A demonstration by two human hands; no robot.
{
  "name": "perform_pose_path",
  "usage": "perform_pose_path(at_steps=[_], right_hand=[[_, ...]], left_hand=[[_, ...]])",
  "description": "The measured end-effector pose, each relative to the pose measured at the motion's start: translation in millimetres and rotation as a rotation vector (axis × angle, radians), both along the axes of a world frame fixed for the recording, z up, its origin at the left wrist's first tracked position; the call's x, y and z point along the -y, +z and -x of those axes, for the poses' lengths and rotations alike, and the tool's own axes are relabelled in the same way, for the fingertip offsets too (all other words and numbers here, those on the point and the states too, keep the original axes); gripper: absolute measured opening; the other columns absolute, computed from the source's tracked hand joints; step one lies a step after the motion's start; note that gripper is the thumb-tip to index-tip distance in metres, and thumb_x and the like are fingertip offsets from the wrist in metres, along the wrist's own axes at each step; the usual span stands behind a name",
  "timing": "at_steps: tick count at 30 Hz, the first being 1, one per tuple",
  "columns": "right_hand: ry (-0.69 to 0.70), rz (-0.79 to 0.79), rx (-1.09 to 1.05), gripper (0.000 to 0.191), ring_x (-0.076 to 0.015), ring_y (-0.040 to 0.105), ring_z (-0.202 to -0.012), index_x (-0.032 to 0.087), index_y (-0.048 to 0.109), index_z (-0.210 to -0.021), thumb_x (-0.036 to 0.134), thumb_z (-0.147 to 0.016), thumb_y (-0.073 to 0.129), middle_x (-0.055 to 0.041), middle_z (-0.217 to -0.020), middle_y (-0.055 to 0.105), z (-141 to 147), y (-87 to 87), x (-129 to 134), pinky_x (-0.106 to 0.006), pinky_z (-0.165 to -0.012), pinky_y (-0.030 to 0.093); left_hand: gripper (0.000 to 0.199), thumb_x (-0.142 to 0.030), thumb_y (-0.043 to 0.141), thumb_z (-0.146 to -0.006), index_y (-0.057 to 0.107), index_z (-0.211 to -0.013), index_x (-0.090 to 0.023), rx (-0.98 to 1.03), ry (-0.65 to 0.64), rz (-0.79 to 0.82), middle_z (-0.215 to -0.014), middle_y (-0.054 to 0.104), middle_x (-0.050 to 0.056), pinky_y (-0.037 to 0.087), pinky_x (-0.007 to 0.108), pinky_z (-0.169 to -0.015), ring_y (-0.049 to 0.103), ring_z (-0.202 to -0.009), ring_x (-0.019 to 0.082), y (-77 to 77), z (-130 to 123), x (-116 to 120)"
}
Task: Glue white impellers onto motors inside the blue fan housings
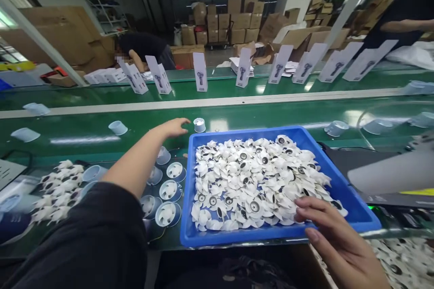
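Observation:
My left hand (174, 127) reaches over the green belt, fingers apart and holding nothing. Just right of its fingertips stands a pale blue cup-shaped housing (199, 125) with white showing inside. My right hand (334, 235) hovers at the front right of a blue tray (242, 238), thumb and fingers apart. Small white fan impellers (254, 176) fill that tray in a loose heap; some show dark round hubs. Left of the tray, several housings hold white impellers, among them an upright housing (168, 213) at the front.
White boxes (200, 72) with open flaps stand along the far belt. More pale blue housings (118, 128) lie on the near belt. A grey cylindrical machine part (383, 178) juts in at right. White impellers (57, 189) lie far left. Two people work beyond the belts.

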State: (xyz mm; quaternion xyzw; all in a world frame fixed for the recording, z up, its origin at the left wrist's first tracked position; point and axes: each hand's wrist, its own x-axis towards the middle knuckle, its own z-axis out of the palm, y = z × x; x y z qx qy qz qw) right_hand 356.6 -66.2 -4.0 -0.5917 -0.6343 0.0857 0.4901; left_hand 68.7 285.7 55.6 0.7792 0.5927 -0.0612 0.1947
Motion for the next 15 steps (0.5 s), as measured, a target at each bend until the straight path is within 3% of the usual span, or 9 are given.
perform_pose_path(at_steps=[4,8,12,15], right_hand=[[-0.01,-0.015,0.041,0.014,-0.0169,0.072,-0.096,0.029,0.074,-0.097,0.034,-0.092,0.062,-0.0041,-0.103,0.073,1.5,7.1,-9.4,-0.018,-0.079,0.061],[0.033,-0.035,-0.005,0.013,-0.0167,0.073,-0.094,0.03,0.073,-0.097,0.033,-0.093,0.062,-0.0039,-0.099,0.073,9.3,8.3,-19.5,-0.019,-0.078,0.061],[0.084,-0.018,-0.062,0.015,-0.0174,0.072,-0.097,0.03,0.072,-0.103,0.026,-0.092,0.062,-0.005,-0.102,0.071,16.9,5.3,-21.8,-0.022,-0.083,0.061],[0.09,-0.006,-0.137,0.018,-0.0178,0.071,-0.096,0.029,0.071,-0.105,0.021,-0.092,0.061,-0.0054,-0.101,0.07,18.6,5.1,-18.0,-0.025,-0.084,0.06]], left_hand=[[0.027,-0.036,0.063,-0.094,0.066,-0.112,-0.015,-0.205,0.0,0.16,-0.113,0.068,0.008,0.056,0.044,-0.089,0.067,-0.1,0.022,4.2,46.0,26.9],[0.033,-0.035,0.064,-0.093,0.062,-0.121,-0.016,-0.253,-0.007,0.024,-0.118,0.066,0.009,0.055,0.046,-0.091,0.065,-0.103,0.024,2.3,56.2,44.9],[0.048,-0.027,0.065,-0.09,0.052,-0.135,-0.017,-0.113,-0.138,-0.232,-0.133,0.058,0.012,0.048,0.042,-0.102,0.058,-0.12,0.026,17.9,12.4,37.5],[0.051,-0.026,0.063,-0.089,0.05,-0.139,-0.019,0.014,-0.317,-0.351,-0.142,0.05,0.011,0.041,0.034,-0.11,0.05,-0.132,0.024,31.4,-62.0,19.1]])
